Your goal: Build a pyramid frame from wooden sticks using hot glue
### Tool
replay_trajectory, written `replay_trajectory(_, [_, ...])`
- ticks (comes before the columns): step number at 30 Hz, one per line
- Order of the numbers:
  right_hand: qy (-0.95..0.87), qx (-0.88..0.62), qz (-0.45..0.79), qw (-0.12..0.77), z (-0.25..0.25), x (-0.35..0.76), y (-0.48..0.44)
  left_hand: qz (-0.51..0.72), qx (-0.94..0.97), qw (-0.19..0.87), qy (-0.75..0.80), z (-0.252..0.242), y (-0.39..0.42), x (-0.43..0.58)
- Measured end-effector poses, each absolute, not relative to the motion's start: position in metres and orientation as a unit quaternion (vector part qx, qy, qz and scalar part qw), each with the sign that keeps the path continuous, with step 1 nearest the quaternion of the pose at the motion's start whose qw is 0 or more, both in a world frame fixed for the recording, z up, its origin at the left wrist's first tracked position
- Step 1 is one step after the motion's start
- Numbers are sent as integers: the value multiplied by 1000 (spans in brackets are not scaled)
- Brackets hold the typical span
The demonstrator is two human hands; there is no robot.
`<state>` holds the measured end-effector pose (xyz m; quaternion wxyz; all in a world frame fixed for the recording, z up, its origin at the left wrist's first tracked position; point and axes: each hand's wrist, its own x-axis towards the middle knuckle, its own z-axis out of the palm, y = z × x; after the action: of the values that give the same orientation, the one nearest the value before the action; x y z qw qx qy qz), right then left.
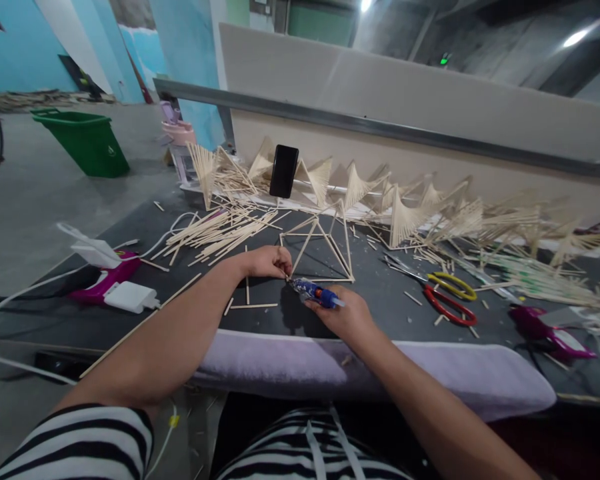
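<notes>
Left hand (266, 261) rests on the dark bench (375, 293), grip pressed together, fingertips pinching the near-left corner of the stick pyramid (320, 250). The pyramid stands upright at bench centre, at 12 o'clock from the person, its base flat on the surface.

Right hand (347, 313) lies at 4 o'clock from the pyramid, grip closed around a blue glue gun (316, 293). The gun's nozzle points to 10 o'clock and meets the same corner the left hand pinches. Print on the gun body is too small to read.

Loose sticks (220, 233) are heaped at 10 o'clock from the pyramid; single sticks lie near the left wrist. Scissors (447, 297) with one yellow and one red handle lie at 3 o'clock, well apart from the right hand. A second, magenta glue gun (105, 280) sits at 9 o'clock, touching a white charger (130, 297) with cable attached. Another magenta tool (550, 333) lies at far 3 o'clock.

Finished stick fans (405, 213) line the back of the bench from 11 to 2 o'clock. A black phone (284, 171) stands propped among them at 12 o'clock, screen dark. A green bin (87, 141) stands on the floor at 10 o'clock, bearing a white emblem, unreadable. No legible brand anywhere
</notes>
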<state>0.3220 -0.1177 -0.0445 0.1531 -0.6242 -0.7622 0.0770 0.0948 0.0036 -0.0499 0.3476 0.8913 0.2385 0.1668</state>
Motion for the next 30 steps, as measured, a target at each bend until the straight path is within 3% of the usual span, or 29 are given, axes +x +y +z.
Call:
replay_trajectory(10, [-747, -637, 63, 179, -51, 324, -117, 166, 878, 375, 248, -51, 2, 97])
replay_trajectory(16, [-746, -644, 89, 144, -50, 328, -114, 167, 882, 370, 238, -51, 2, 100])
replay_trajectory(30, [-747, -629, 89, 195, -55, 332, -114, 161, 896, 342, 234, -45, 0, 101])
